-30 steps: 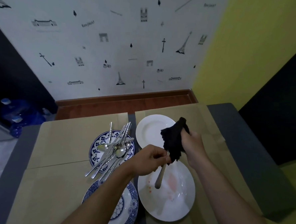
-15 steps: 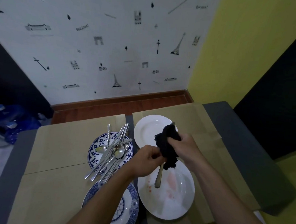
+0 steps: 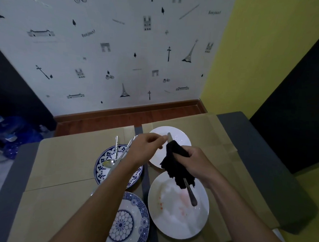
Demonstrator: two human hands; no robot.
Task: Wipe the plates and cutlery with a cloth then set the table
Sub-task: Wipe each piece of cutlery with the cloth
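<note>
Four plates are sitting on the cardboard-covered worktop (image 3: 62, 163) as a person is wiping a table knife. Farthest left, a blue-patterned plate (image 3: 100, 170) is carrying the waiting pile of cutlery (image 3: 115, 151), with a second blue-patterned plate (image 3: 128, 223) lying nearer the camera. The left hand (image 3: 145, 148) is reaching across that pile, its fingertips appearing to pinch the blade tip of the knife (image 3: 190, 194) over the far white plate (image 3: 182, 139). The black cloth (image 3: 174, 164) is bunching round the knife's middle, and the right hand (image 3: 195, 160) is gripping cloth and knife together. The handle is sticking out below, over the near white plate (image 3: 177, 215), which is showing reddish smears and is seemingly awaiting its own wipe. To do the stroke well, the left hand should probably be holding the tip steady while the right is drawing the cloth along the full length, squeezing both faces, with fingers sitting behind the blunt back of the blade. Cleaned pieces are best going apart from the unwiped pile.
</note>
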